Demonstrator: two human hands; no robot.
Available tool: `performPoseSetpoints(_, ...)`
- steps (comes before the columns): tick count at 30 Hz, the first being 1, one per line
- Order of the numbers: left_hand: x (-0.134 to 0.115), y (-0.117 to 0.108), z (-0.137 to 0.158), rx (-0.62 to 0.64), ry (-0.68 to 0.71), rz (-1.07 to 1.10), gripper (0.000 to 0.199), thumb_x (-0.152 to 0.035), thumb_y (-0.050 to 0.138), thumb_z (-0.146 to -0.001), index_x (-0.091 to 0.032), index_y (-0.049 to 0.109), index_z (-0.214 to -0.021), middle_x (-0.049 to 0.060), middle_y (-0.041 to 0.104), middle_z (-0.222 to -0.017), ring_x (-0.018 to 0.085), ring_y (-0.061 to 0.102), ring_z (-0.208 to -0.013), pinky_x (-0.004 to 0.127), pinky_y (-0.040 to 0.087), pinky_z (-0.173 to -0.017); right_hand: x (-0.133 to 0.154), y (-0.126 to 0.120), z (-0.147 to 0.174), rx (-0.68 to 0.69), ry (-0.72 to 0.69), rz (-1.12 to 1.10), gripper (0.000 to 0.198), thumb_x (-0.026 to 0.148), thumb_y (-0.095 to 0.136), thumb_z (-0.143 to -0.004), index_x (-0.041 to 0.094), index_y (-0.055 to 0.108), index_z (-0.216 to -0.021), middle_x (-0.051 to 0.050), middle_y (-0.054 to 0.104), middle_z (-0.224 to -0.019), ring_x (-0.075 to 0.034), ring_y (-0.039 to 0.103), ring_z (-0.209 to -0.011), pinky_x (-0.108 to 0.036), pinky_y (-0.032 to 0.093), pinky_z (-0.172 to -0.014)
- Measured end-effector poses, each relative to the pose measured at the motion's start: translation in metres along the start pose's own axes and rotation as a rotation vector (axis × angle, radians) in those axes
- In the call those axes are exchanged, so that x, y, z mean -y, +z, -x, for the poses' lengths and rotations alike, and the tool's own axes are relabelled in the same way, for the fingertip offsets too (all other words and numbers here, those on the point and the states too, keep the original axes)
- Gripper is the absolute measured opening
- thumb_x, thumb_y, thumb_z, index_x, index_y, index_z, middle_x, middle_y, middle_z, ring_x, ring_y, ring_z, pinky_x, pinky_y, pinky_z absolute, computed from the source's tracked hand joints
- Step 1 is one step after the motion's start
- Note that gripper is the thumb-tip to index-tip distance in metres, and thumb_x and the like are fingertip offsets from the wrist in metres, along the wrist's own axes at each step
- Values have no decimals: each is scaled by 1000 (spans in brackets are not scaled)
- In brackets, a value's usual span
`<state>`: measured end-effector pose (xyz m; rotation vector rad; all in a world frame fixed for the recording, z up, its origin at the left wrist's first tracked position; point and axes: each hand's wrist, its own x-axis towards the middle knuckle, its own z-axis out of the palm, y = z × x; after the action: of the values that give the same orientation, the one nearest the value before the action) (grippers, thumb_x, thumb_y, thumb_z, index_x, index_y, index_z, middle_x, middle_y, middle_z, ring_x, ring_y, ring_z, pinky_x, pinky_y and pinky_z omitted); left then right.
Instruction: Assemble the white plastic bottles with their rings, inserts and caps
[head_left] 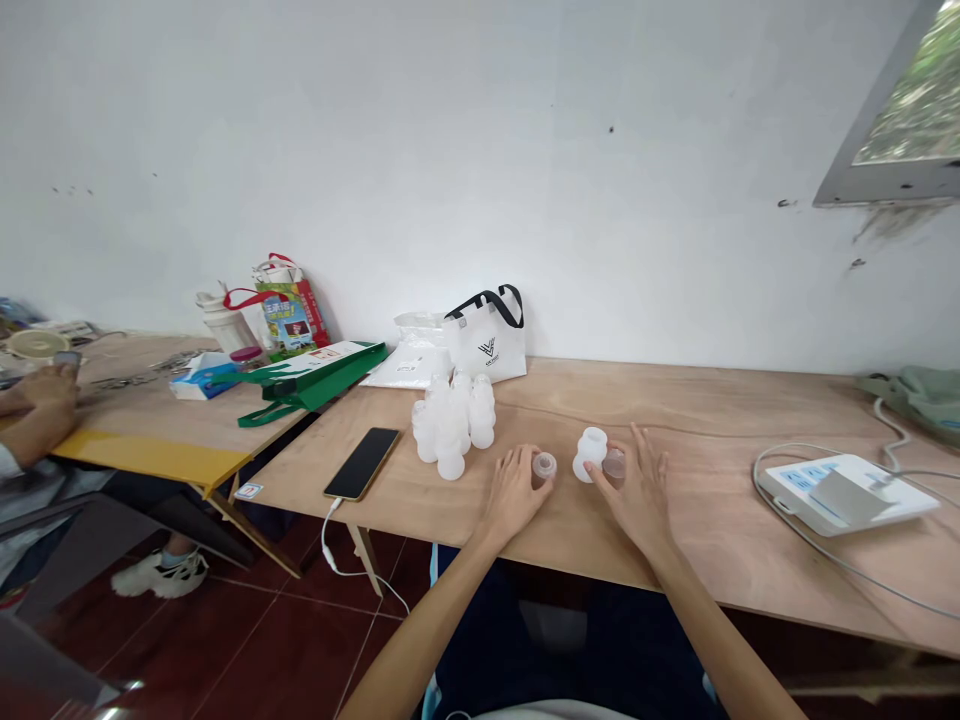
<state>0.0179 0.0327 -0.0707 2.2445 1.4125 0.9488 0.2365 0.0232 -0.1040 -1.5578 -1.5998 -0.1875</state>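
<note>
My left hand (517, 492) curls beside a small see-through round piece with a ring-shaped top (544, 466), its thumb and fingertips against it. My right hand (639, 490) has its fingers spread apart. Its thumb reaches the lower side of a white, frosted, open-mouthed bottle (590, 455) standing on the table. Another see-through round piece (614, 463) lies between that thumb and the fingers, partly hidden; whether it is gripped is unclear. Left of my hands stands a cluster of several similar white bottles (451, 425), close together.
A phone (363, 463) with a white cable lies left on the wooden table (720, 415). Behind the bottles are a white bag (491, 345) and a silvery pouch (412, 355). A white device (847, 492) with cables sits right. A co-worker's hand (49, 390) shows far left.
</note>
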Motion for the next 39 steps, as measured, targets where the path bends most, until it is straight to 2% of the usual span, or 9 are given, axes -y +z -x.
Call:
performPoseSetpoints(5, 2, 1, 2, -68, 56, 256, 34, -39, 60, -101, -27, 51, -132, 6, 64, -132, 26, 57, -125, 44, 41, -109, 2, 0, 3, 73, -52, 70, 56, 70, 48, -96, 19, 68, -108, -17, 30, -166, -42, 22, -155, -75, 13, -119)
performPoseSetpoints(7, 2, 2, 3, -88, 60, 305, 40, -42, 57, -103, -29, 48, -140, 6, 60, -140, 25, 55, -130, 45, 38, -113, 4, -1, 3, 51, -63, 55, 52, 68, 49, -96, 19, 67, -99, -18, 37, -163, -42, 27, -153, -75, 13, -119)
performPoseSetpoints(10, 1, 2, 5, -117, 44, 374, 50, -45, 56, -103, -30, 41, -149, 8, 55, -147, 26, 53, -134, 47, 37, -116, 8, -2, 3, 22, -97, -33, 44, 61, 53, -95, 20, 62, -108, -16, 56, -147, -38, 42, -145, -72, 15, -121)
performPoseSetpoints(14, 0, -1, 5, -179, 43, 480, 68, -45, 57, -103, -28, 25, -160, 11, 54, -150, 26, 51, -137, 50, 35, -119, 12, -6, 3, 41, -101, -135, 43, 53, 61, -92, 22, 56, -121, -10, 71, -121, -34, 61, -123, -65, 35, -115)
performPoseSetpoints(17, 0, -4, 5, -180, 35, 481, 59, -46, 60, -101, -29, 38, -153, 10, 56, -148, 26, 52, -134, 50, 37, -117, 15, -9, 5, 65, -83, -182, 39, 50, 63, -92, 25, 58, -121, -9, 71, -121, -34, 63, -117, -54, 52, -97)
performPoseSetpoints(20, 0, -7, 3, -168, 6, 507, 45, -48, 64, -98, -29, 55, -137, 8, 60, -142, 26, 56, -129, 47, 41, -114, 16, -11, 5, 37, -154, -187, 37, 43, 62, -94, 26, 59, -126, -9, 71, -124, -33, 63, -117, -52, 53, -97)
performPoseSetpoints(25, -1, -11, -1, -200, 15, 664, 33, -46, 68, -95, -23, 63, -119, 8, 69, -122, 25, 64, -117, 41, 47, -107, 19, -13, 4, -46, -212, -124, 32, 37, 61, -94, 26, 63, -125, -11, 68, -121, -31, 65, -112, -50, 52, -97)
performPoseSetpoints(34, -2, -11, -6, -136, -36, 807, 41, -53, 73, -87, -20, 64, -108, 8, 73, -108, 23, 67, -98, 37, 53, -91, 26, -21, 8, -41, -235, -158, 29, 33, 61, -95, 28, 69, -122, -12, 66, -123, -32, 63, -116, -51, 53, -101)
performPoseSetpoints(39, -3, -18, -6, -64, -40, 880, 52, -60, 78, -81, -19, 66, -111, 12, 73, -117, 28, 67, -108, 38, 53, -93, 28, -26, 8, 29, -176, -287, 36, 47, 66, -91, 27, 71, -121, -11, 69, -120, -32, 67, -114, -47, 57, -96)
